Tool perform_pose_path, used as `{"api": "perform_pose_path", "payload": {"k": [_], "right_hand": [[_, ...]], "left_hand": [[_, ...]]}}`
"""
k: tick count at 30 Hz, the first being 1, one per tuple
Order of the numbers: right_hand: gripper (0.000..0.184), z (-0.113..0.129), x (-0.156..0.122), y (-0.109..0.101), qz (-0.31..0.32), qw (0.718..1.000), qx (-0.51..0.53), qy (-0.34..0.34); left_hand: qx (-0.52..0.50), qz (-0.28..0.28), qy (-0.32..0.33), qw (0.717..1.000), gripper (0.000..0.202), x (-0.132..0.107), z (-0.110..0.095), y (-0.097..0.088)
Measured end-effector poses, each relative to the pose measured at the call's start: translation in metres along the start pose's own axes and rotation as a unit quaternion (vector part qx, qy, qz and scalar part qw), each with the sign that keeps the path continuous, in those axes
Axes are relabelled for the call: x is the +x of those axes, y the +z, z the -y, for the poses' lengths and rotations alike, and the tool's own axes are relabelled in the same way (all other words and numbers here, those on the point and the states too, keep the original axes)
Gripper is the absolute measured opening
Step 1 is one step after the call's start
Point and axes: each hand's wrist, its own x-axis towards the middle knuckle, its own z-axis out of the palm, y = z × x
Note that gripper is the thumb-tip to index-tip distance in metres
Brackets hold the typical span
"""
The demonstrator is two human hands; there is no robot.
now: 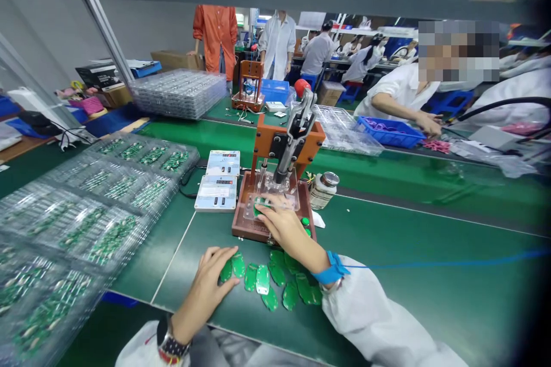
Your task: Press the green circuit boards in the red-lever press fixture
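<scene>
My right hand (282,226) reaches into the orange-brown test fixture (275,183), fingers pinched on a small green circuit board (261,205) lying under its clear plate. My left hand (210,278) rests on the green mat with its fingers curled over one of several loose green circuit boards (267,284) spread in front of the fixture. The fixture's lever handle (301,112) stands raised. A blue wrist strap (331,269) with a blue cord is on my right wrist.
Clear blister trays of green boards (86,212) cover the left side. Two white meter boxes (217,183) sit left of the fixture, a small jar (322,188) to its right. Across the bench a person in white reaches into a blue bin (390,132); others stand farther back.
</scene>
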Motion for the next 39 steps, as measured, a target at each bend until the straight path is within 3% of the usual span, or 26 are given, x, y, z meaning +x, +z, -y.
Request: {"api": "perform_pose_path", "payload": {"k": [5,9,14,19,22,25,28,31,33,35,39], "right_hand": [[0.026,0.008,0.010,-0.003,0.032,0.999,0.000,0.028],[0.025,0.005,0.012,-0.004,0.035,0.999,-0.011,0.028],[0.023,0.015,0.003,-0.008,0.017,0.998,-0.049,0.019],[0.024,0.030,-0.036,-0.036,0.023,0.999,-0.032,-0.004],[0.023,-0.001,-0.053,-0.066,-0.079,0.992,-0.097,0.014],[0.030,-0.069,-0.051,-0.099,-0.184,0.962,-0.164,0.113],[0.033,-0.141,-0.034,-0.129,-0.231,0.937,-0.182,0.191],[0.028,-0.189,-0.012,-0.153,-0.248,0.923,-0.177,0.237],[0.026,-0.201,0.002,-0.163,-0.265,0.917,-0.167,0.248],[0.026,-0.196,0.012,-0.165,-0.294,0.911,-0.157,0.243],[0.022,-0.138,0.010,-0.134,-0.350,0.911,-0.125,0.180]], "left_hand": [[0.004,-0.026,0.003,1.000,0.051,-0.002,0.001,0.000],[0.016,-0.091,0.063,0.994,0.044,0.008,-0.002,-0.012],[0.042,-0.152,0.140,0.977,0.035,0.043,-0.013,-0.037],[0.042,-0.126,0.174,0.976,0.029,0.080,-0.021,-0.040],[0.033,-0.094,0.170,0.980,0.029,0.093,-0.023,-0.033],[0.022,-0.067,0.160,0.985,0.029,0.102,-0.028,-0.026],[0.010,-0.043,0.168,0.985,0.026,0.111,-0.036,-0.022],[-0.005,-0.017,0.186,0.982,0.026,0.121,-0.044,-0.020],[-0.008,-0.006,0.192,0.981,0.027,0.127,-0.048,-0.018],[-0.004,-0.002,0.189,0.982,0.027,0.132,-0.049,-0.016],[0.001,0.004,0.176,0.984,0.032,0.137,-0.050,-0.015]]}}
